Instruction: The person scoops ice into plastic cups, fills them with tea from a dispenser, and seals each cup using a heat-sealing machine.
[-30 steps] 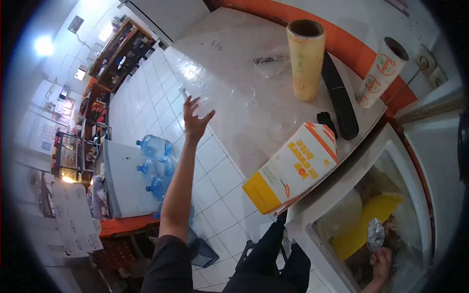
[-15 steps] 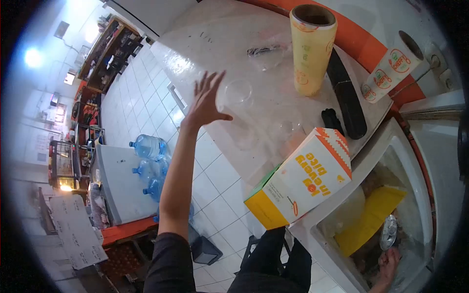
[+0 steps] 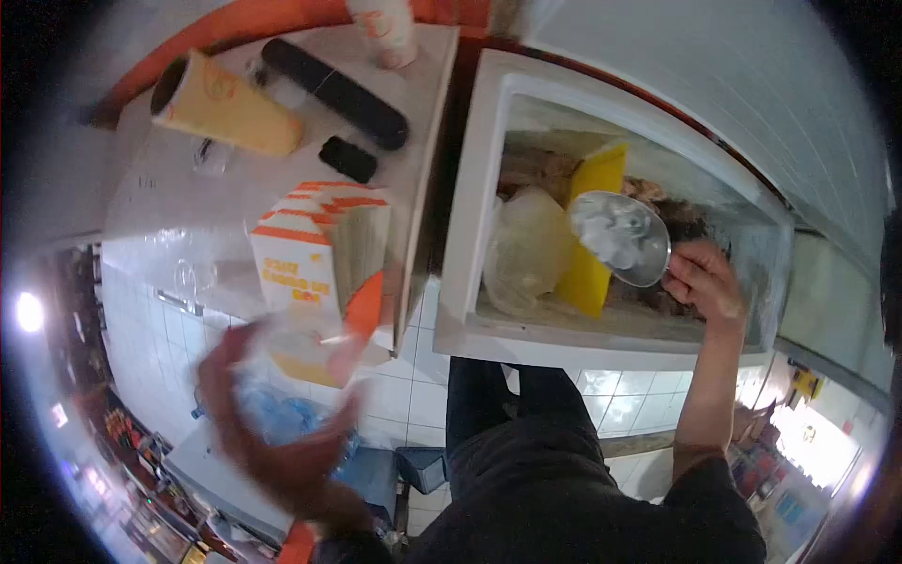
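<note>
My right hand (image 3: 707, 282) is closed round the handle of a metal scoop (image 3: 622, 237) heaped with ice. The scoop is above an open chest freezer (image 3: 453, 320). Behind it stands a yellow divider sheet (image 3: 592, 273), beside a cloudy plastic bag (image 3: 526, 249). My left hand (image 3: 272, 428) is smeared by motion, its fingers curved round what looks like a clear plastic cup (image 3: 305, 340). That hand is in front of an orange-and-white printed carton (image 3: 296, 268) on the counter.
On the counter (image 3: 202, 202) lie a yellowish roll of wrap (image 3: 230, 103), a long black case (image 3: 338, 94) and a small black object (image 3: 348, 160). Another printed roll (image 3: 385, 33) is at the back. Blue water bottles (image 3: 282, 414) stand below, left.
My view has swung right toward the freezer. The right hand has raised the scoop, now full of ice. My left hand, empty before, now has a clear cup in it.
</note>
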The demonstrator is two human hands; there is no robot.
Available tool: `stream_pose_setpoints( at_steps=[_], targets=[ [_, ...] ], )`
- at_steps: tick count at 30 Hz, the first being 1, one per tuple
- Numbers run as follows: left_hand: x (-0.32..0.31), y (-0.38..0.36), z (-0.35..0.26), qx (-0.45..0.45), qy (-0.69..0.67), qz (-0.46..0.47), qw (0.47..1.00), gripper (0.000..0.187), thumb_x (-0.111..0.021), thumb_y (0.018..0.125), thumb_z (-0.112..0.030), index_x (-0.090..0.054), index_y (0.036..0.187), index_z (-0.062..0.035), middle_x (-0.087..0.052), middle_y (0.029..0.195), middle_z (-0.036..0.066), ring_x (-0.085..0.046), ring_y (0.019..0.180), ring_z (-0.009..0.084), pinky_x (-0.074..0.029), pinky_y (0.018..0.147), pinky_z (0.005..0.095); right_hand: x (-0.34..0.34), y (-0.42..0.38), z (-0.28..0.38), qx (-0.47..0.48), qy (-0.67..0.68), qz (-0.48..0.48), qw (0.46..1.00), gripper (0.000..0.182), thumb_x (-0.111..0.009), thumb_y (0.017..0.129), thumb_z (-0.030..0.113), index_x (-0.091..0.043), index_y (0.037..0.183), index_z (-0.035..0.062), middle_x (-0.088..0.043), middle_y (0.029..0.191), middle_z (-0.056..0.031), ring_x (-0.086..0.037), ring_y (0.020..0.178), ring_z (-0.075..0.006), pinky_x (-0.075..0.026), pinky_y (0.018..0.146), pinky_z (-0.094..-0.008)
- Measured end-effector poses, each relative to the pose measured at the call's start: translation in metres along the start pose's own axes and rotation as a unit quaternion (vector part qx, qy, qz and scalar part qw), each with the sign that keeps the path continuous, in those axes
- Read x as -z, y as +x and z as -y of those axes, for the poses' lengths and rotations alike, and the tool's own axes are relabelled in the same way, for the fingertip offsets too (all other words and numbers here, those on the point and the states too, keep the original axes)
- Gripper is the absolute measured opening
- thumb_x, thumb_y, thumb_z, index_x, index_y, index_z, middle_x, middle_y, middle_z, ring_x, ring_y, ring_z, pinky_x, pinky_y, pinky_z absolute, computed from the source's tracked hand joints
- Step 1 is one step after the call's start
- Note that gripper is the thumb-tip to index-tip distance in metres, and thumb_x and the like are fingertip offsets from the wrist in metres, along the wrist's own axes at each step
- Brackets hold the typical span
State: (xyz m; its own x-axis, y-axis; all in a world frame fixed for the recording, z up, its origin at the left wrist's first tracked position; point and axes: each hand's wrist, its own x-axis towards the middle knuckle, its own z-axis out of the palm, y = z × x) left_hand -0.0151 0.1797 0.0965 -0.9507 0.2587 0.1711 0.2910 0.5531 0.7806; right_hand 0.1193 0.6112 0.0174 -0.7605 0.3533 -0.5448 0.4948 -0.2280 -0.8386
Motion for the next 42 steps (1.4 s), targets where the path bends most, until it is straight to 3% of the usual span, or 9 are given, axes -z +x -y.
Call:
stream_pose_setpoints(
  at_steps=[2,3,11,16,24,26,28,31,42],
  targets=[
    [-0.068,-0.009,0.000,-0.081,0.100,0.009,0.992,0.084,-0.092,0.060,-0.012,-0.053,0.134,-0.0045,-0.066,0.121,0.015,-0.060,0.119,0.0318,-0.044,0.108,0.0463,0.008,-0.002,0.037,0.033,-0.149,0.215,0.965,0.021,-0.064,0.098,0.018,-0.065,0.084,0.0020,-0.052,0.061,-0.0017,-0.051,0.054,-0.0133,-0.039,0.050,-0.0294],
    [-0.103,-0.013,0.002,0.003,-0.009,0.065,0.998,0.088,-0.086,0.066,-0.007,-0.045,0.143,-0.0025,-0.052,0.142,0.018,-0.053,0.124,0.0351,-0.042,0.106,0.0452,0.002,-0.010,0.053,0.036,-0.150,0.213,0.965,0.021,-0.064,0.098,0.018,-0.065,0.084,0.0020,-0.052,0.061,-0.0017,-0.051,0.054,-0.0133,-0.039,0.050,-0.0294],
    [-0.282,-0.053,0.002,-0.024,-0.125,0.195,0.973,0.081,-0.090,0.064,-0.015,-0.049,0.133,-0.0044,-0.058,0.127,0.018,-0.058,0.117,0.0383,-0.048,0.101,0.0446,-0.057,-0.026,0.036,0.111,-0.726,0.141,0.664,0.020,-0.055,0.094,0.015,-0.069,0.087,0.0029,-0.068,0.077,-0.0198,-0.069,0.068,-0.0342,-0.057,0.063,-0.0451],
    [-0.313,-0.093,0.066,0.044,-0.097,0.180,0.978,0.074,-0.087,0.072,-0.014,-0.046,0.133,-0.0038,-0.054,0.135,0.018,-0.053,0.127,0.0363,-0.045,0.106,0.0448,-0.018,0.011,-0.010,0.064,-0.643,0.102,0.757,0.016,-0.056,0.091,0.013,-0.068,0.091,0.0022,-0.067,0.080,-0.0220,-0.069,0.072,-0.0374,-0.056,0.063,-0.0469],
    [-0.328,-0.126,0.140,0.041,-0.049,0.284,0.957,0.088,-0.094,0.065,-0.019,-0.039,0.133,-0.0037,-0.059,0.131,0.020,-0.060,0.121,0.0325,-0.048,0.104,0.0440,-0.048,0.185,-0.338,-0.005,-0.607,0.190,0.772,0.018,-0.054,0.085,0.004,-0.068,0.094,-0.0023,-0.068,0.091,-0.0258,-0.068,0.091,-0.0423,-0.056,0.079,-0.0514],
    [-0.329,-0.138,0.152,0.036,-0.020,0.315,0.948,0.089,-0.094,0.065,-0.023,-0.041,0.133,-0.0032,-0.061,0.128,0.020,-0.061,0.119,0.0329,-0.049,0.102,0.0442,-0.041,0.195,-0.359,-0.056,-0.607,0.163,0.775,0.018,-0.055,0.086,0.005,-0.068,0.096,-0.0024,-0.067,0.092,-0.0267,-0.068,0.093,-0.0419,-0.056,0.081,-0.0509],
    [-0.335,-0.154,0.165,0.008,-0.121,0.206,0.971,0.095,-0.092,0.069,-0.023,-0.035,0.143,-0.0126,-0.064,0.126,0.019,-0.063,0.119,0.0367,-0.053,0.097,0.0455,-0.028,0.195,-0.372,-0.108,-0.609,0.128,0.775,0.018,-0.055,0.087,0.006,-0.068,0.097,-0.0025,-0.066,0.093,-0.0276,-0.067,0.096,-0.0415,-0.055,0.083,-0.0504],
    [-0.335,-0.154,0.170,0.002,-0.093,0.220,0.971,0.097,-0.092,0.069,-0.027,-0.031,0.145,-0.0176,-0.065,0.125,0.017,-0.065,0.114,0.0365,-0.054,0.093,0.0452,-0.002,0.195,-0.387,-0.093,-0.643,0.208,0.731,0.018,-0.056,0.087,0.007,-0.068,0.097,-0.0027,-0.067,0.095,-0.0283,-0.067,0.096,-0.0414,-0.055,0.084,-0.0501],
    [-0.336,-0.160,0.175,-0.001,-0.074,0.252,0.965,0.104,-0.092,0.068,-0.032,-0.028,0.150,-0.0191,-0.066,0.123,0.015,-0.068,0.108,0.0345,-0.055,0.089,0.0427,0.011,0.220,-0.407,-0.093,-0.599,0.230,0.762,0.021,-0.055,0.088,0.011,-0.068,0.099,-0.0001,-0.068,0.097,-0.0269,-0.067,0.091,-0.0436,-0.055,0.081,-0.0524]
  ],
)
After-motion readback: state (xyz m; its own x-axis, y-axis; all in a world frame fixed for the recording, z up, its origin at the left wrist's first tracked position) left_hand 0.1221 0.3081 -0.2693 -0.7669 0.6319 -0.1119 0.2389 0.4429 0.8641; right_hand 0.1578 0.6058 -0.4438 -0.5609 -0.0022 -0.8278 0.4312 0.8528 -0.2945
